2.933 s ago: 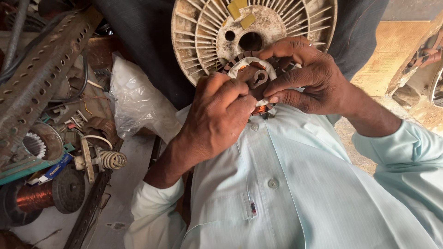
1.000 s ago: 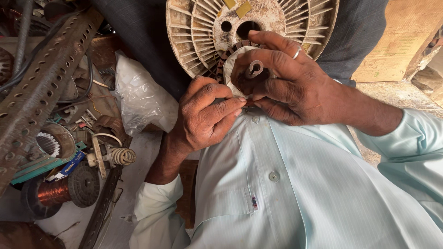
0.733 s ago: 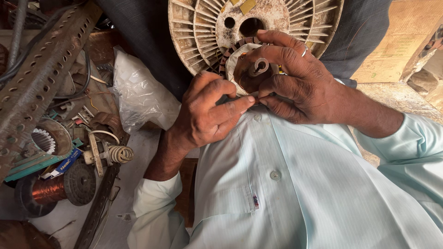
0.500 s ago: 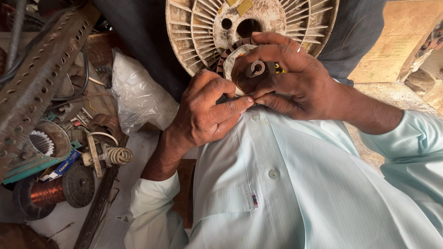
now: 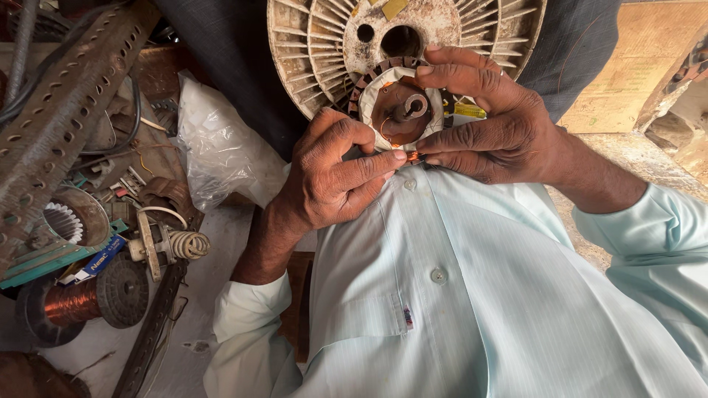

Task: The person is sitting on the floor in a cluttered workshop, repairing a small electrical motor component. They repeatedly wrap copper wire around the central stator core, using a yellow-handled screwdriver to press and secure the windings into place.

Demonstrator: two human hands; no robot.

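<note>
Both hands hold a small round motor winding core (image 5: 402, 110) wrapped in white insulating paper, with a brown middle and a short metal shaft. My right hand (image 5: 494, 125) curls around its right side, fingers above and below it. My left hand (image 5: 332, 177) pinches thin copper wire (image 5: 410, 156) at the core's lower edge, fingertips meeting my right thumb. Behind the core stands a large white ribbed reel (image 5: 324, 44). My pale blue shirt (image 5: 457, 295) fills the lower part of the view.
At left lie a perforated rusty metal bar (image 5: 66, 103), a crumpled clear plastic bag (image 5: 221, 147), a toothed metal ring (image 5: 63, 221), a coiled spring part (image 5: 184, 243) and a spool of copper wire (image 5: 74, 302). A wooden board (image 5: 634, 81) stands at upper right.
The core has turned so its brown face and shaft show more fully. My right fingers have spread around it, and my left fingertips stay pinched at its lower edge.
</note>
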